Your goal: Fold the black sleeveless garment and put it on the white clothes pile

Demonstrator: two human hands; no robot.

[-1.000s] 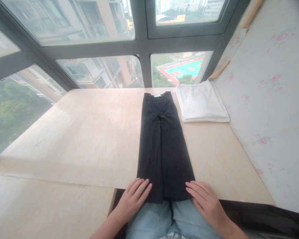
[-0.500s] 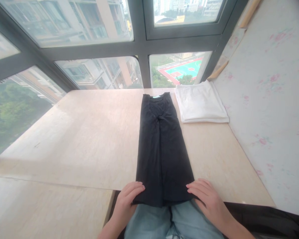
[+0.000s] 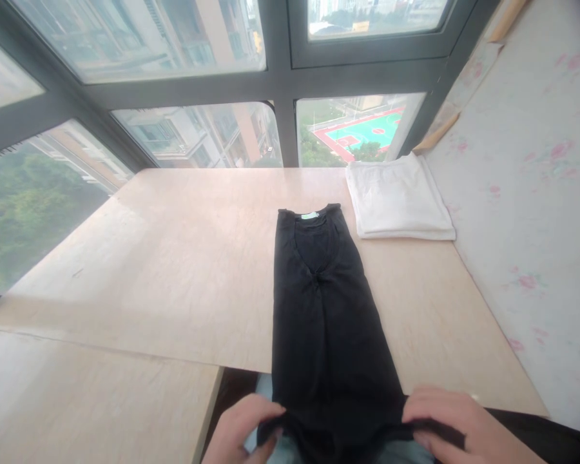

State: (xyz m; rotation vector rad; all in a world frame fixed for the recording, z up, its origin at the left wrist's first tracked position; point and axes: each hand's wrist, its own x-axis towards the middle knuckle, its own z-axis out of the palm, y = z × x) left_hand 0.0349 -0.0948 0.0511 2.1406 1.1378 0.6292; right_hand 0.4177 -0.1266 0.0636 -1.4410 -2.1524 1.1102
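A long black garment point(image 3: 326, 322), folded narrow, lies lengthwise on the pale wooden table point(image 3: 174, 270), its neck with a light blue label at the far end. Its near hem hangs over the table's front edge above my lap. My left hand point(image 3: 241, 432) is closed, pinching the hem's left corner. My right hand point(image 3: 452, 425) is closed on the hem's right corner. Both hands sit below the table edge, close to my body.
A folded white cloth point(image 3: 399, 196) lies at the table's far right, beside a wall covered in pale flowered fabric point(image 3: 526, 212). Dark-framed windows point(image 3: 280, 84) run behind the table. A lower wooden surface point(image 3: 87, 399) sits at the near left.
Both hands went from lying flat on the hem to gripping its corners. The garment has slid toward me, its neck now farther from the window.
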